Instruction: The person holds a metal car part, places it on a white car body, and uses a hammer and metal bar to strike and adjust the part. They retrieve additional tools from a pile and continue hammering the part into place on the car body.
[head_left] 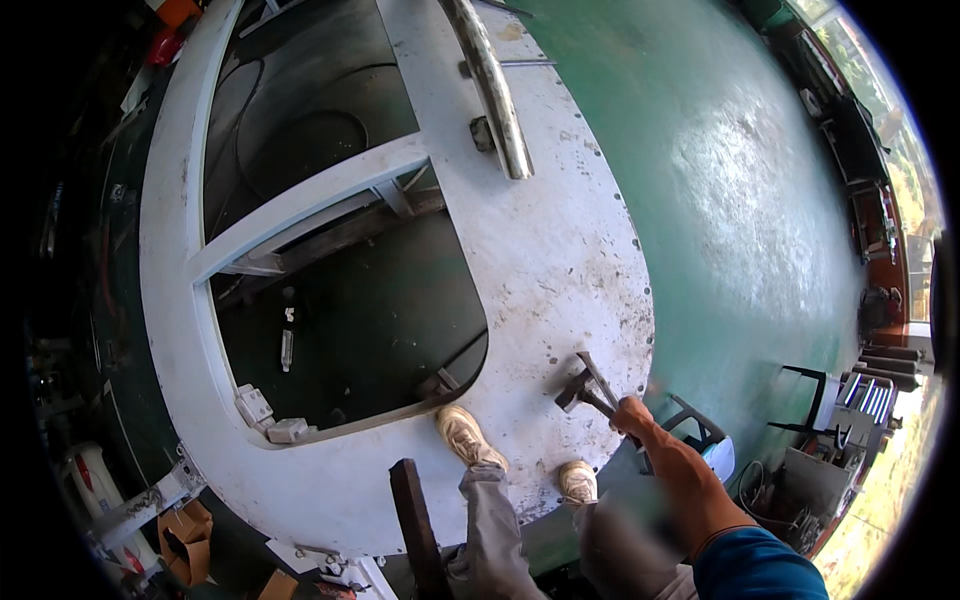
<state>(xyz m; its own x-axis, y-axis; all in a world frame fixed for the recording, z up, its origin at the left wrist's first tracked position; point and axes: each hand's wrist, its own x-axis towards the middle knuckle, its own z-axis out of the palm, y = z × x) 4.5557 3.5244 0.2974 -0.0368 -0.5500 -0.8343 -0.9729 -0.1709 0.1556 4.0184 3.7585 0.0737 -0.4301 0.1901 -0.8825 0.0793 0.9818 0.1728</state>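
My right hand point(630, 417) reaches in from the lower right, its fingers wrapped round the handle of a hammer point(572, 392) with a dark head. Alongside the hammer, a slim metal bar point(597, 373) runs toward the same hand; whether the fingers also grip it, I cannot make out. Both tools are over the large white metal platform point(545, 270), near its rounded right edge. I stand on this platform in light shoes point(464, 436). My left hand does not show.
A worn metal tube point(492, 95) lies across the platform's far end. Large openings with a cross beam point(310, 205) show the dark floor below. To the right are a blue-seated stool point(717, 455) and a chair point(815, 405). A dark beam point(415, 520) rises near my legs.
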